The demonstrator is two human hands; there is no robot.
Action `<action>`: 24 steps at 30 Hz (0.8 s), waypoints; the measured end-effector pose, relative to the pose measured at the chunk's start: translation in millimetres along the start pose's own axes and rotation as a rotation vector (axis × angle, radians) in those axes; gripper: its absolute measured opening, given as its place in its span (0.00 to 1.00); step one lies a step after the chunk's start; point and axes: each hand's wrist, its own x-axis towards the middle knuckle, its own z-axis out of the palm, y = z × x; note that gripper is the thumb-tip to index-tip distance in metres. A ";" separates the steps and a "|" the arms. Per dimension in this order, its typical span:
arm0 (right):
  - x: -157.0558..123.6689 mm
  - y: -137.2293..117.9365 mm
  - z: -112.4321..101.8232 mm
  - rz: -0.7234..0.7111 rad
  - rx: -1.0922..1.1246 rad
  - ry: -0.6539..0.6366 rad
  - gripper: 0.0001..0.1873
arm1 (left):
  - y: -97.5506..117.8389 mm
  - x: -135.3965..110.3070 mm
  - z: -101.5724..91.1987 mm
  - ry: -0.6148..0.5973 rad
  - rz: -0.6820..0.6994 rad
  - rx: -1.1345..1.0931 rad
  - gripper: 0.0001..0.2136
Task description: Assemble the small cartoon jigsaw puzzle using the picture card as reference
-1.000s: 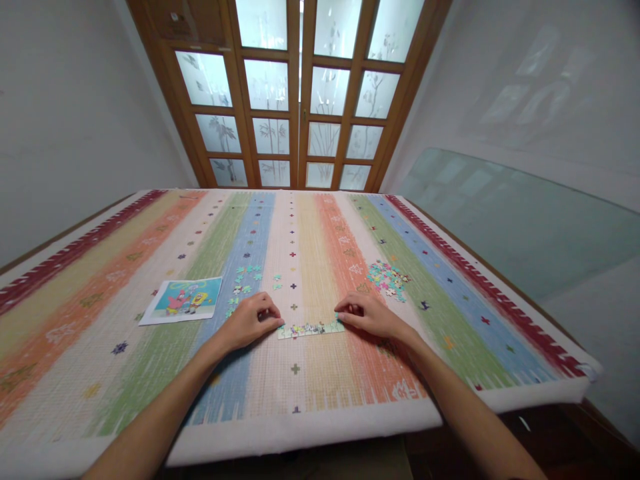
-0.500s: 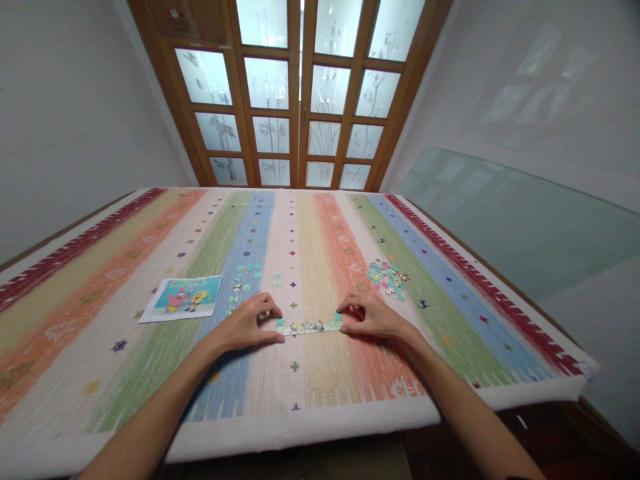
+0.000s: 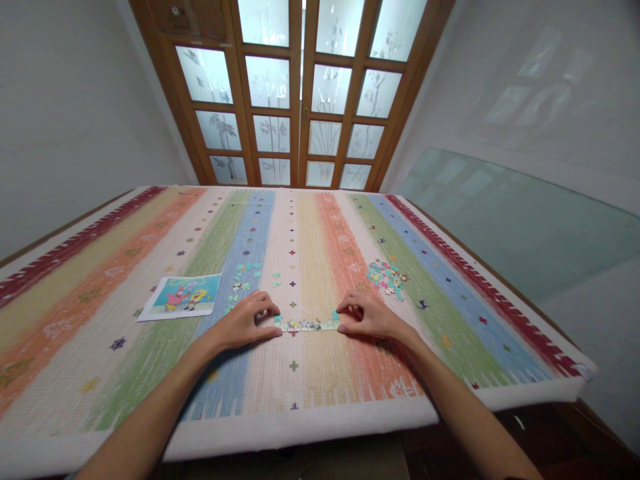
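A narrow joined strip of jigsaw puzzle [image 3: 311, 325] lies across the striped cloth in front of me, with a turquoise piece standing up from each end. My left hand [image 3: 250, 321] pinches the left end between thumb and fingers. At the right end, my right hand [image 3: 370, 315] has the same kind of grip. Loose turquoise puzzle pieces [image 3: 245, 268] are scattered beyond my left hand, and two small ones [image 3: 277, 280] sit nearer the middle. Past my right hand is a heap of mixed puzzle pieces [image 3: 387, 279]. Fingers partly cover both ends of the strip.
To the left lies a printed cartoon picture [image 3: 183, 298] on white paper. The striped tablecloth [image 3: 320, 373] covers the large table, whose near edge is just below my forearms. A glass panel [image 3: 520, 207] leans by the right wall, and wooden glazed doors [image 3: 300, 120] stand behind.
Both hands and the strip between them have shifted slightly left and a little away from me. The grip at each end looks the same, and the loose pieces have not moved.
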 end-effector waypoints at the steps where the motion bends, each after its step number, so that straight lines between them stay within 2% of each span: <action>1: -0.1 0.0 0.1 -0.002 0.000 0.000 0.12 | 0.2 0.1 0.1 -0.003 0.000 -0.002 0.13; 13: -0.6 3.9 0.6 -0.012 0.018 -0.007 0.13 | 4.3 1.8 -0.4 0.003 -0.006 -0.011 0.13; 24: -0.4 1.8 -0.1 -0.012 0.021 0.000 0.13 | 0.5 2.3 3.8 0.031 -0.006 0.004 0.09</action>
